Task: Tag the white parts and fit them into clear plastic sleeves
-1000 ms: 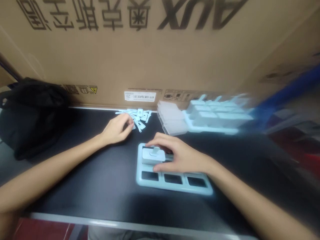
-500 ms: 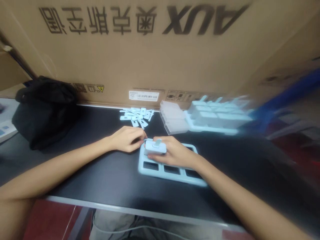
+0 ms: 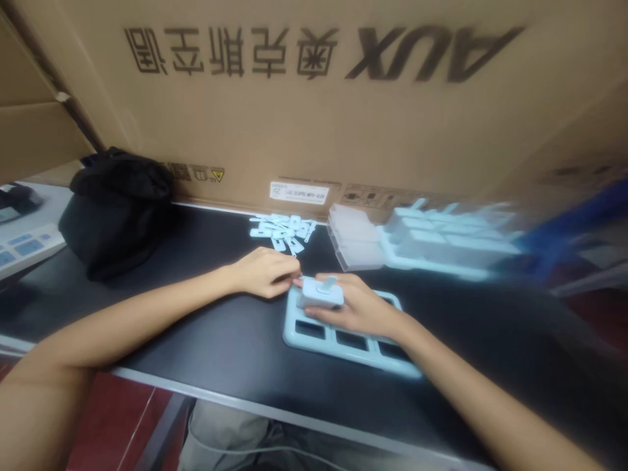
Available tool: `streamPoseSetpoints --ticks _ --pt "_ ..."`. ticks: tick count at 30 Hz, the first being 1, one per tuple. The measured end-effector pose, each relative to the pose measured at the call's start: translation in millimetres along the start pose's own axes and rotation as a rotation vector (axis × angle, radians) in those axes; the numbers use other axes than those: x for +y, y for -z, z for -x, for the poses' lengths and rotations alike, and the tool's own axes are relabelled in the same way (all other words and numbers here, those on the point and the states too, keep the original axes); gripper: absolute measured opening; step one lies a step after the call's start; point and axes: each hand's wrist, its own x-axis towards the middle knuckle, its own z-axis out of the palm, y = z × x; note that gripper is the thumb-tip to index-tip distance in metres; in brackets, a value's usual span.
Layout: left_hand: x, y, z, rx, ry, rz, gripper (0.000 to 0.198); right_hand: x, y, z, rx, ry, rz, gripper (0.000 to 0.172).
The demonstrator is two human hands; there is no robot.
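Note:
My right hand (image 3: 366,304) is closed around a small light-blue ice-pop mold (image 3: 318,301), held over the left part of a light-blue mold frame (image 3: 307,339) with rectangular openings. A flat tab stands up at an angle from the mold's top. My left hand (image 3: 267,271) is closed, its thumb and fingertips pinched together against the mold's left end. What sits between those fingertips is too small to tell. Beyond the hands lies a pile of small light-blue ice-pop sticks (image 3: 282,230).
Behind to the right are translucent plastic covers (image 3: 356,239) and a second frame filled with several molds (image 3: 441,242). A black cloth bag (image 3: 112,216) rests at the left, by a white device with blue keys (image 3: 29,247). A large cardboard box (image 3: 275,124) walls off the table's back.
The whole view has shifted, so everything appears further right. Both hands keep nearly the same place at the mold, and my right hand still holds it over the frame.

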Motion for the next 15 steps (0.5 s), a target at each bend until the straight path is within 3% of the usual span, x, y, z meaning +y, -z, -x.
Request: streamPoseSetpoints --ticks 7,11,15 --pt "2.1 -1.2 0.4 -0.016 -0.093 -0.162 0.012 -7.8 -4.8 -2.6 -0.014 0.025 0.038 0.019" --pt "2.7 0.9 -1.2 -0.060 -0.070 -0.166 0.015 -8.8 -5.5 -2.0 -0.004 0.015 0.012 0.021" --pt "1.6 1.5 -1.9 -0.071 -0.076 -0.171 0.013 -9.6 -2.6 1.0 0.089 -0.078 -0.014 0.026"
